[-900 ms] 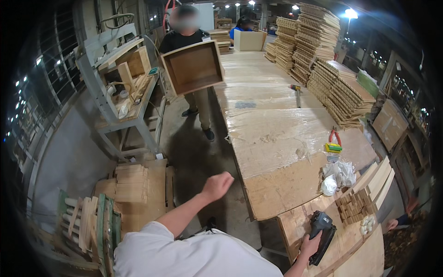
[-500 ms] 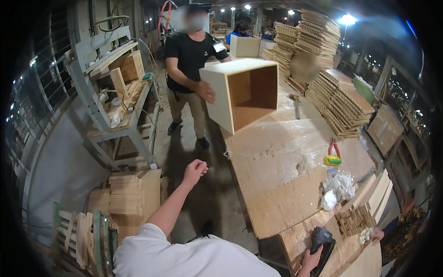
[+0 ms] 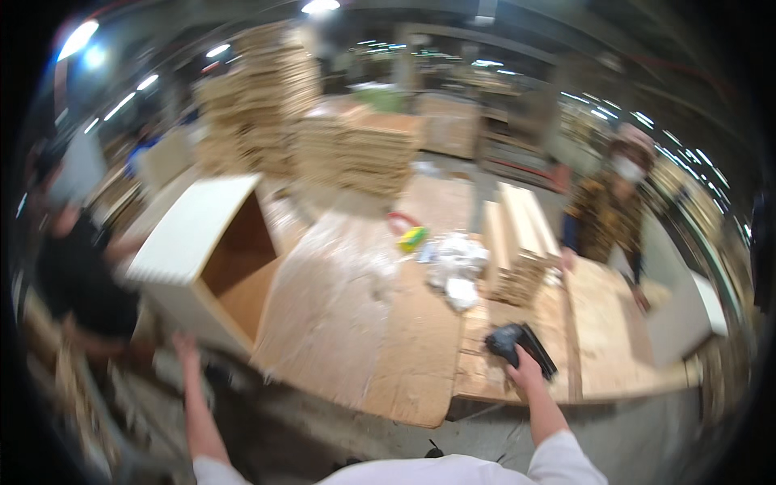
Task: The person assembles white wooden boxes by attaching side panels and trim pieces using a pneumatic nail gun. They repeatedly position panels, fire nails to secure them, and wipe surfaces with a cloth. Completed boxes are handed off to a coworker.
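My right hand point(image 3: 527, 370) is wrapped round the grip of a black nail gun point(image 3: 524, 346), which rests at the near part of the light wooden tabletop point(image 3: 594, 323). My left hand point(image 3: 186, 347) is by the lower near side of a white box-shaped cabinet point(image 3: 182, 242). Motion smears its fingers, and whether they touch the panel cannot be made out. The cabinet stands at the left end of the cardboard-covered table point(image 3: 339, 323), its brown inside facing right.
A person in black point(image 3: 85, 267) stands left of the cabinet. Another, in a patterned top point(image 3: 602, 214), is across the table at right, near a white panel piece point(image 3: 687, 315). Wood strips point(image 3: 521, 242), crumpled plastic point(image 3: 457, 263), a yellow-green object point(image 3: 412, 238) and stacked boards point(image 3: 356, 149) lie beyond.
The view has swung to the right. My left hand has come over beside the cabinet, while my right hand still grips the nail gun. The person at right has come into fuller view.
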A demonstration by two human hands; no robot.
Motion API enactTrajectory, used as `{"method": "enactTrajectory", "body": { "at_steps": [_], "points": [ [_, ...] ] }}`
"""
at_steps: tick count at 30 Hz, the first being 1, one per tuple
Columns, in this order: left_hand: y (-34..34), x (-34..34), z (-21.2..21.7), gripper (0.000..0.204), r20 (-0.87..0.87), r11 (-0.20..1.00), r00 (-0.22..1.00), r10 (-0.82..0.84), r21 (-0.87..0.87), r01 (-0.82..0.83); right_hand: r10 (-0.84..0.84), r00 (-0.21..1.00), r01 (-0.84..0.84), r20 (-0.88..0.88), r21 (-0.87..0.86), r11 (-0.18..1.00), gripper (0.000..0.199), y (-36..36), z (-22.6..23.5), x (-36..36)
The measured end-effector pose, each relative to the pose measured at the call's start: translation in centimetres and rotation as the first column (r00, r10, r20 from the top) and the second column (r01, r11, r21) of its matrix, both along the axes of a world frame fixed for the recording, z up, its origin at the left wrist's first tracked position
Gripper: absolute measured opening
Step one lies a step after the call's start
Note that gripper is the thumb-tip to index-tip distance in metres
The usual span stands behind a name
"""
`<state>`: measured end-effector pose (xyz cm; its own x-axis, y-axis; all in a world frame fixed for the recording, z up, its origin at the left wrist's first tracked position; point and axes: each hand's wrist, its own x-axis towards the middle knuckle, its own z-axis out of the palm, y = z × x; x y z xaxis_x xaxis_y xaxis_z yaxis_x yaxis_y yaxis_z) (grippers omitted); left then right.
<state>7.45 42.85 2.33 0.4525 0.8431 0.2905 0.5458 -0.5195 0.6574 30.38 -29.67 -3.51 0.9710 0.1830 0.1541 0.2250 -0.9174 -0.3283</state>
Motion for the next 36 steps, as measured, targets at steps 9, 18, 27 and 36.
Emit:
{"method": "enactTrajectory", "body": {
  "at_steps": [9, 18, 27, 36],
  "points": [
    [6.1, 0.8, 4.3, 0.056, 0.194, 0.994, 0.98, 0.043, 0.089, -0.061, -0.055, 0.989, 0.052, -0.134, -0.025, 0.998, 0.068, 1.0, 0.7, -0.2],
    [6.6, -1.1, 4.4, 0.061, -0.161, 0.953, 0.977, 0.139, 0.289, -0.088, -0.027, 0.996, 0.025, -0.086, -0.031, 0.999, 0.065, 0.8, 0.4, -0.1],
    [-1.4, -0.3, 0.7, 0.054, 0.237, 0.95, 0.922, -0.306, 0.018, 0.311, -0.006, 0.995, -0.011, -0.095, -0.175, 0.985, 0.064, 0.9, 0.7, 0.1],
    [-14.3, 6.6, -0.6, 0.02, 0.364, 0.962, 0.9, -0.241, 0.214, 0.171, -0.019, 0.997, 0.045, 0.072, -0.369, 0.928, 0.063, 2.8, -2.5, 3.0]
  ]
}}
